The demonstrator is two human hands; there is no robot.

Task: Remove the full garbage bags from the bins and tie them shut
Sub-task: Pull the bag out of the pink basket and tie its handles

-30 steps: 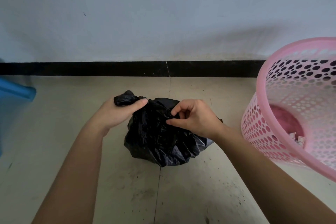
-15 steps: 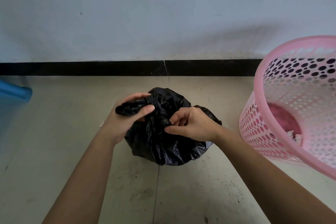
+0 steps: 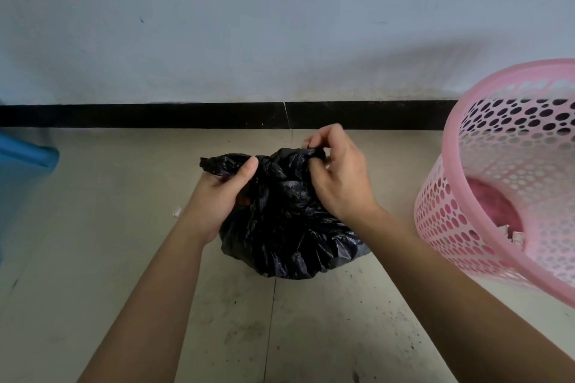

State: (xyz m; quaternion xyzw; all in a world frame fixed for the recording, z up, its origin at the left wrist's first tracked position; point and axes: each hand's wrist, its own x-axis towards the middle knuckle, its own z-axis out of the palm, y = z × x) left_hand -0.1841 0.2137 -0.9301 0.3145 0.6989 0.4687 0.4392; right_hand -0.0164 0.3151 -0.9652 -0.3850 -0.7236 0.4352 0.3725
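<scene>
Position: the black garbage bag (image 3: 286, 227) is sitting on the tiled floor (image 3: 93, 258), out of any bin, between the two forearms and near the black skirting (image 3: 155, 115).

Hands: the left hand (image 3: 217, 199) is gripping the bag's left twisted ear (image 3: 222, 165), thumb lying over the film. The right hand (image 3: 340, 180) is pinching the right twisted ear (image 3: 314, 154) with curled fingers and raising it slightly. The ears are crossing at the bag's mouth, so in my judgement a knot is being formed but is not yet drawn tight.

Risks:
- The film is looking thin and heavily creased. A hard outward pull is likely to be tearing it at the neck.
- Both ears are showing little free length beyond the fingers. Either one may be slipping out of its grip before the knot is seating, and the mouth would be reopening.
- The pink perforated bin (image 3: 451, 146) is standing just beside the right forearm. A wide elbow swing during tightening risks knocking it.
- Dark specks are lying on the floor around the bag. A split would be adding to them.

Count:
- Black garbage bags: one.
- Twisted ears: two.
- Hands: two.
- Pink bins: one, holding at least two pale paper scraps (image 3: 515, 235).
- Blue containers (image 3: 28, 155): one, only partly showing at the left edge.
- Loose white scraps (image 3: 177, 211) on the floor: one.
</scene>
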